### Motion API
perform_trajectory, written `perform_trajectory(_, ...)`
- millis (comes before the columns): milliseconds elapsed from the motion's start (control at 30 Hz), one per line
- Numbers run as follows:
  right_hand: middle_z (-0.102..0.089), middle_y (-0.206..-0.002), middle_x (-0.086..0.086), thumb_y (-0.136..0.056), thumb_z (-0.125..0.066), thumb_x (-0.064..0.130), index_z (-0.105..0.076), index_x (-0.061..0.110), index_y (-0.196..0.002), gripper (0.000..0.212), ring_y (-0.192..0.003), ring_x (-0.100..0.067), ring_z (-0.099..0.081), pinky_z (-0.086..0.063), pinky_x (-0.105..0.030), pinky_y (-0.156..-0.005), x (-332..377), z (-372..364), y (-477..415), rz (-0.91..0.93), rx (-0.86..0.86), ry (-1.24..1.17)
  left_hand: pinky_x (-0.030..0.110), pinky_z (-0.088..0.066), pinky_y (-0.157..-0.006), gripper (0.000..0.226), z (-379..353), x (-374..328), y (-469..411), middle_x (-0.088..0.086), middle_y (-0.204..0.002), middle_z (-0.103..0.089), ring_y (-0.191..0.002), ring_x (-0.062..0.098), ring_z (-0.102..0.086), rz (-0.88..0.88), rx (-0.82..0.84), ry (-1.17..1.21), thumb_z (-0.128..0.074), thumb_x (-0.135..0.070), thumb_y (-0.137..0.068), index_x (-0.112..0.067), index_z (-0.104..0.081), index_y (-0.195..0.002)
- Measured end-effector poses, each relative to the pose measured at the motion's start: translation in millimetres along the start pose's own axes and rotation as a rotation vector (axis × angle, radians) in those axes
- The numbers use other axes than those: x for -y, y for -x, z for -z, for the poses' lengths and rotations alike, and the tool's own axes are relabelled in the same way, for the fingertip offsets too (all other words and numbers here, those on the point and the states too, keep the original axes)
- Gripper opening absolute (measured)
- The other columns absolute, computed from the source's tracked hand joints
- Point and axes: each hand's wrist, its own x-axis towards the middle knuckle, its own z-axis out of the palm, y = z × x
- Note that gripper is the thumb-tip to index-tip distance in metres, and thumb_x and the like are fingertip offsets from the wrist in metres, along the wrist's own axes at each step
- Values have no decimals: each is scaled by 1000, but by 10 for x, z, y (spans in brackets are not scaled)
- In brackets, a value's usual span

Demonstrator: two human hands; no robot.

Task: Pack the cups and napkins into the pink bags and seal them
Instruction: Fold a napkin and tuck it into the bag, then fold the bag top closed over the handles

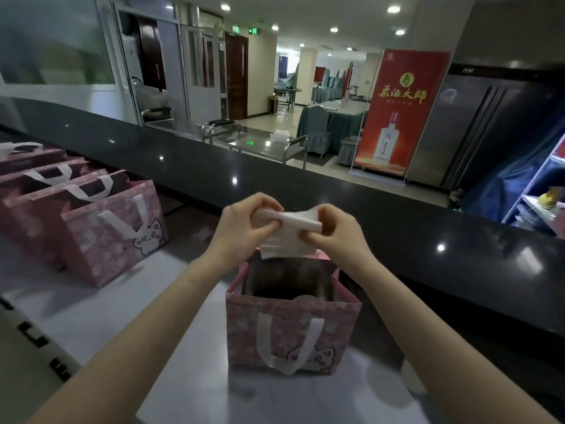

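The left hand [244,223] is pinching the napkin stack [287,240] by its left end, the right hand [337,232] its right end; drooping below the fingers [261,205] over the open pink bag [290,332], it is likely handling light, soft, easily crumpled

Recessed ceiling lights [393,9] far above and beyond the grip give even, rather dim indoor light. They glare as white specks on the glossy black counter [397,240] just behind the grip. The napkin [289,231] in the grip looks smeared and washed out. Below it the pink bag [293,332] holds deep shadow. Straight lines bow toward the edges.
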Motion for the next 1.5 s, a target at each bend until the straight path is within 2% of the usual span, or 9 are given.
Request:
perform_trajectory(100, -64, -97, 11, -75, -80, 21, -60, 32, -110, 42, -82, -2, -63, -52, -16, -68, -242, -118, 159, -21, 143, 77, 11, -47, -70, 21, -140, 213, 205, -10, -88, -67, -84, -1, -62, 63, 133, -1, -76, -14, -78, -23, -67, -95)
perform_trajectory(167, -63, -94, 16, -77, -78, 18, -63, 29, -105, 34, -78, 4, -57, -43, -11, -66, -391, -209, 230, -13, 204, 196, 12, -47, -71, 23, -253, 331, 312, -8, -87, -68, -84, -1, -62, 77, 205, -51, -76, -12, -77, -22, -67, -95)
perform_trajectory(333, -63, -79, 16, -76, -74, 15, -65, 30, -88, 21, -72, 4, -56, -39, -13, -63, -633, -372, 297, -62, 265, 341, 21, -47, -69, 24, -401, 498, 460, -11, -89, -64, -83, 3, -57, 41, 283, -295, -74, -15, -75, -23, -65, -95)
perform_trajectory(500, -65, -109, 3, -82, -70, 22, -63, 23, -112, 31, -100, -16, -60, -51, -36, -86, -673, -426, 285, -75, 273, 522, 31, -48, -84, 29, -409, 506, 523, -3, -101, -66, -98, 18, -57, -75, 221, -454, -79, -20, -73, -17, -67, -99)
perform_trajectory(600, -60, -115, 7, -88, -65, 30, -64, 23, -115, 28, -103, -13, -56, -49, -32, -89, -635, -334, 376, 22, 244, 529, 35, -48, -93, 32, -423, 432, 542, -1, -112, -65, -107, 18, -55, -70, 165, -456, -77, -24, -78, -17, -66, -107)
perform_trajectory(833, -63, -110, 4, -94, -57, 31, -68, 18, -105, 21, -98, -16, -56, -45, -30, -85, -684, 630, 1086, 223, 124, 756, 38, -52, -69, 5, -989, -233, 520, -4, -82, -65, -75, 15, -59, -145, 108, -325, -70, -18, -85, -16, -67, -89)
perform_trajectory(1000, -66, -101, 4, -96, -46, 39, -64, 23, -103, 25, -95, -18, -58, -41, -31, -81, -1020, 1815, 2130, -123, 144, 1005, 36, -52, -62, 3, -2093, -995, 600, -7, -73, -67, -70, 17, -63, -256, 340, -219, -69, -26, -85, -23, -68, -85)
perform_trajectory(1233, -66, -106, 5, -95, -46, 36, -62, 26, -104, 21, -99, -20, -59, -44, -30, -74, -1604, 3280, 3890, -707, 55, 1048, 34, -46, -60, 13, -4001, -2127, 1159, -3, -76, -64, -76, 20, -60, -563, 668, -177, -58, -34, -89, -22, -62, -85)
perform_trajectory(1500, -68, -102, -3, -91, -50, 38, -63, 21, -100, 23, -96, -27, -62, -47, -33, -73, -2501, 4178, 5303, -1017, -76, 1018, 31, -34, -56, 18, -5899, -3097, 2147, 7, -80, -64, -78, 30, -59, -808, 973, -278, -47, -22, -90, -12, -57, -79)
